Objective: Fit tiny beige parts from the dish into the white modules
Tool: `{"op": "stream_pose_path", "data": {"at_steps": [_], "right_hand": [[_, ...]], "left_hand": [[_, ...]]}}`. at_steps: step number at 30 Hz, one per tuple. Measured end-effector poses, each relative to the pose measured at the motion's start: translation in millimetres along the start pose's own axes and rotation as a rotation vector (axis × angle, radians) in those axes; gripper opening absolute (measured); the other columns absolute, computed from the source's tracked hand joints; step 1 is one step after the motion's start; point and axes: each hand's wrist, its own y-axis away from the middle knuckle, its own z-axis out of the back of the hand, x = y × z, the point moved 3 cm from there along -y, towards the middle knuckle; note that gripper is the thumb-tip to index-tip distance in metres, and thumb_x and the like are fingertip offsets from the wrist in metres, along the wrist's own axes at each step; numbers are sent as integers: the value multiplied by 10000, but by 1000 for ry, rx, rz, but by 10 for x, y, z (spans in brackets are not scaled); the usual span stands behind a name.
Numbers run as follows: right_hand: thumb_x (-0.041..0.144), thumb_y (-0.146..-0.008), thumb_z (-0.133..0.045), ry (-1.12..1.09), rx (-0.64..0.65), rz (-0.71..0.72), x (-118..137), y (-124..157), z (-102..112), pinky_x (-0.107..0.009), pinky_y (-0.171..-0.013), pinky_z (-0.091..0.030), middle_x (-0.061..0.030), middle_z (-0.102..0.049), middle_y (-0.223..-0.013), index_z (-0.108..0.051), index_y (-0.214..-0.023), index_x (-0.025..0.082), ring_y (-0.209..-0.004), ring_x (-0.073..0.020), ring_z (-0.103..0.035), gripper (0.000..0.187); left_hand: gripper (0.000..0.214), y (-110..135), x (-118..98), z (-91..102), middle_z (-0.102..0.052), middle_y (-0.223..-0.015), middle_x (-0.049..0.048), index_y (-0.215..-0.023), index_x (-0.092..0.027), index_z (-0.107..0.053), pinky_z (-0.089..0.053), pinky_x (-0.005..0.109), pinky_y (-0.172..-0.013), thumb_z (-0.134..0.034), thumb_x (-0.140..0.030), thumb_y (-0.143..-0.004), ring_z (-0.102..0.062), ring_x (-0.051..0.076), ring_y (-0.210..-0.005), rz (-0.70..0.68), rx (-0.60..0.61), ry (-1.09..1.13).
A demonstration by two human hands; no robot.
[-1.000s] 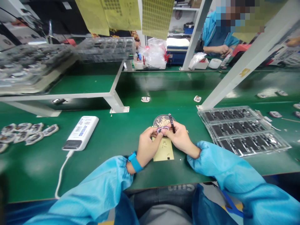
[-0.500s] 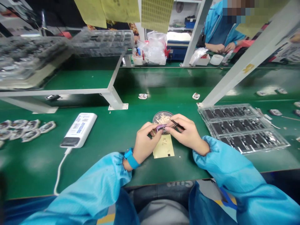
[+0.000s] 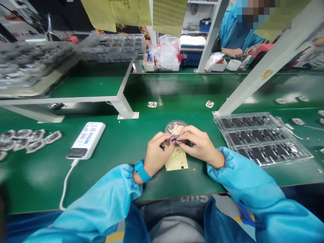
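Note:
Above the round dish, a small purple casing (image 3: pixel 173 138) with a dark inside is pinched between the fingers of my left hand (image 3: pixel 159 150). My right hand (image 3: pixel 198 146) is closed, its fingertips against the casing's right side. In its grip is a thin black tool, seemingly tweezers, now mostly hidden by the fingers. Just behind the hands sits the round dish (image 3: pixel 167 127) holding many small pale bits. Under the hands lies a yellow paper sheet (image 3: pixel 176 162) with tiny pieces on it.
A white power bank (image 3: pixel 86 140) with a cable lies left, beside several pale-rimmed casings (image 3: pixel 35 145). Clear trays of dark parts (image 3: pixel 263 138) lie right. A metal shelf (image 3: pixel 101 82) and a slanted post (image 3: pixel 253 71) rise behind. A co-worker (image 3: pixel 238 37) sits opposite.
My right hand has shifted slightly left and turned, bringing its fingertips onto the casing. The black tool, plainly visible before, is now mostly covered. The left hand keeps its hold.

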Motion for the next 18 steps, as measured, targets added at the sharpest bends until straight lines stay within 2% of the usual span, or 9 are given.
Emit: {"op": "stream_pose_path", "data": {"at_steps": [7, 10, 12, 14, 15, 18], "right_hand": [[218, -933, -615, 15, 76, -35, 11, -1, -18, -286, -762, -558, -73, -653, -1185, -658, -1019, 223, -1022, -180, -666, 96], [239, -942, -622, -103, 24, -44, -48, -34, 26, -312, -837, -553, -77, -652, -1169, -644, -991, 215, -1060, -192, -652, 59], [249, -941, -635, -126, -66, -85, -141, -60, 74, -340, -904, -539, -79, -655, -1138, -643, -974, 205, -1063, -201, -647, 56], [259, -947, -630, -69, -111, -164, -252, -76, 100, -357, -926, -525, -79, -659, -1114, -654, -975, 198, -1045, -207, -648, 71], [262, -957, -615, -29, -96, -204, -300, -78, 97, -359, -922, -522, -77, -663, -1107, -664, -982, 197, -1031, -208, -651, 85], [267, -975, -583, 64, -11, -285, -383, -57, 63, -354, -873, -521, -63, -677, -1098, -699, -990, 205, -976, -204, -660, 132]], "left_hand": [[100, 29, -11, -4, -572, -715, -5, -905, -167, -741, -416, 234, -588, -663, -175, -844, -508, 112, -643, 19, 6, 4], [105, -72, 53, 26, -580, -700, -6, -888, -168, -750, -405, 229, -555, -674, -226, -845, -503, 107, -606, 67, 5, 3], [134, -290, 154, 60, -625, -725, 6, -909, -174, -763, -424, 234, -572, -679, -258, -845, -533, 115, -621, 85, 8, -43], [181, -625, 300, 77, -695, -802, 31, -967, -179, -770, -469, 251, -645, -676, -281, -850, -595, 141, -694, 88, 27, -118], [208, -813, 388, 69, -725, -861, 45, -1003, -181, -767, -488, 262, -683, -665, -293, -861, -624, 156, -741, 100, 55, -158], [244, -1314, 644, 28, -744, -961, 89, -1031, -171, -761, -515, 314, -774, -644, -309, -868, -658, 222, -859, 155, 31, -359]]}}
